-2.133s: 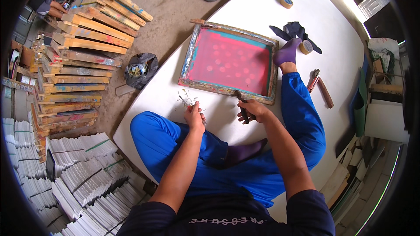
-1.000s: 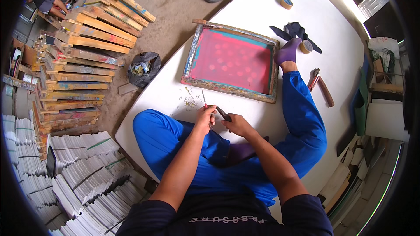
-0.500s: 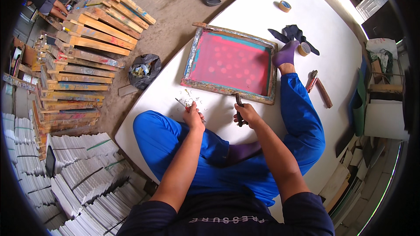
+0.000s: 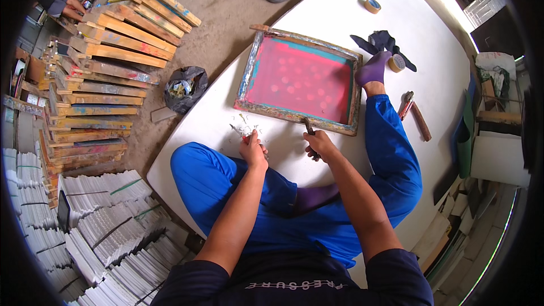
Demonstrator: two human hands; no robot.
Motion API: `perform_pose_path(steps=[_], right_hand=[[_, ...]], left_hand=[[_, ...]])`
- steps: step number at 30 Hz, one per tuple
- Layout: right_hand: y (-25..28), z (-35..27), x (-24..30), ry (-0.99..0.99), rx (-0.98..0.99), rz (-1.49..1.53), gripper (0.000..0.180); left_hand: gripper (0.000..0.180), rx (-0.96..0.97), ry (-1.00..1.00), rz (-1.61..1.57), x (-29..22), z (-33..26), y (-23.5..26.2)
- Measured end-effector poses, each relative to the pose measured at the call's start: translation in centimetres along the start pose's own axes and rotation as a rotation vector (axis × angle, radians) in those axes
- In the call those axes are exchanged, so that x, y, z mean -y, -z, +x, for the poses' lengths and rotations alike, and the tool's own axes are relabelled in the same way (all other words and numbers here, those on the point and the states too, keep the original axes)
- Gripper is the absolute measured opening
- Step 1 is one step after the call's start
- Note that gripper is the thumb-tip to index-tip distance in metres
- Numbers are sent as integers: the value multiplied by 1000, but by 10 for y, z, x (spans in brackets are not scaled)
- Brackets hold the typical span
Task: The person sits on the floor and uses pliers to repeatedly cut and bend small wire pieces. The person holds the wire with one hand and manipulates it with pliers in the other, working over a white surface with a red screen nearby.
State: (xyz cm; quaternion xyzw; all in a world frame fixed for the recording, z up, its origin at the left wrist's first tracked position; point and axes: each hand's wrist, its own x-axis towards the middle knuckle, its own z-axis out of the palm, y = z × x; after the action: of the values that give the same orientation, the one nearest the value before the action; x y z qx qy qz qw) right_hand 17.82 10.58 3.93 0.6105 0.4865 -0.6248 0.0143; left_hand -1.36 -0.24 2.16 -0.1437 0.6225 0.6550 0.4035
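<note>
White board carries the frame within reach, my foot perhaps bracing its right side, while my left hand pinches a slim tool, tip outward, and my right hand wraps a dark tool at the frame's near edge.

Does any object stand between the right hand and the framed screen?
Only the dark tool in the right hand: its tip overlaps the near edge of the framed screen, contact unclear. Nothing else visible stands between.

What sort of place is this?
Maybe a screen-printing workshop: a framed pink screen lies on the white surface, paint-stained wooden bars make a long row, and strapped white stacks sit nearby.
</note>
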Motion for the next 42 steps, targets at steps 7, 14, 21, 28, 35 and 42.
perform_pose_path(steps=[7,14,21,28,35,42], right_hand=[[-6,-21,16,95,-301,-542,44],[-13,-20,1,155,-404,-678,46],[-6,-11,-7,211,-413,-711,46],[-1,-17,-3,249,-393,-773,44],[-4,-2,-18,335,-504,-786,36],[7,-1,-21,523,-538,-874,34]], left_hand=[[17,18,13,6,2,-1,-4],[21,19,-3,17,4,-1,-6],[23,101,7,51,10,-9,-4],[24,139,35,43,12,-16,7],[22,189,34,79,13,-15,9],[22,193,68,90,13,-12,13]])
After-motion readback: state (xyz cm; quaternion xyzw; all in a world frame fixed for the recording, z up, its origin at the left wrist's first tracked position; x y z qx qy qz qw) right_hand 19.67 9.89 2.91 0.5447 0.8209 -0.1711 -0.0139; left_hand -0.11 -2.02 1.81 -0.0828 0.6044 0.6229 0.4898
